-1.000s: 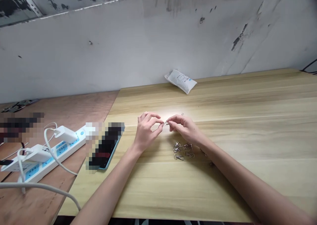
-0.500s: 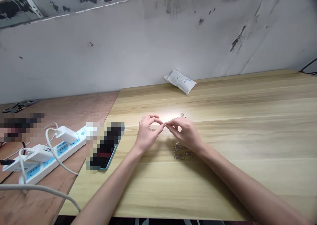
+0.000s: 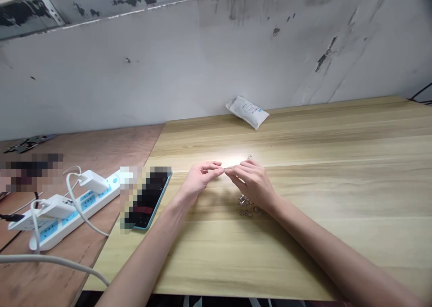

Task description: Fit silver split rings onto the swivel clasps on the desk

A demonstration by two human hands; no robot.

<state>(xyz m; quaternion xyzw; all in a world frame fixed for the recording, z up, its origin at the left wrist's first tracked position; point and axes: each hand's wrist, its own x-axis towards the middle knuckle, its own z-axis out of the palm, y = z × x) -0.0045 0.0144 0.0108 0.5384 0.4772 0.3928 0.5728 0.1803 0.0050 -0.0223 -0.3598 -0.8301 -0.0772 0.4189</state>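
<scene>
My left hand (image 3: 200,181) and my right hand (image 3: 254,183) meet fingertip to fingertip over the light wooden table (image 3: 303,235). Between them they pinch a tiny silver metal piece (image 3: 224,169), too small to name exactly. Both hands have the fingers drawn together in a pinch. A small heap of silver clasps (image 3: 245,205) lies on the table just under my right wrist, partly hidden by the hand. One more small metal bit (image 3: 249,156) lies just beyond my right hand.
A white sealed packet (image 3: 248,111) lies by the wall at the back. A phone (image 3: 148,200) rests at the table's left edge. On the darker bench to the left lies a white power strip (image 3: 64,208) with plugs and cables.
Both hands have sunk lower toward the table and flattened, still pinching the small piece together. My right hand now covers more of the clasp heap.
</scene>
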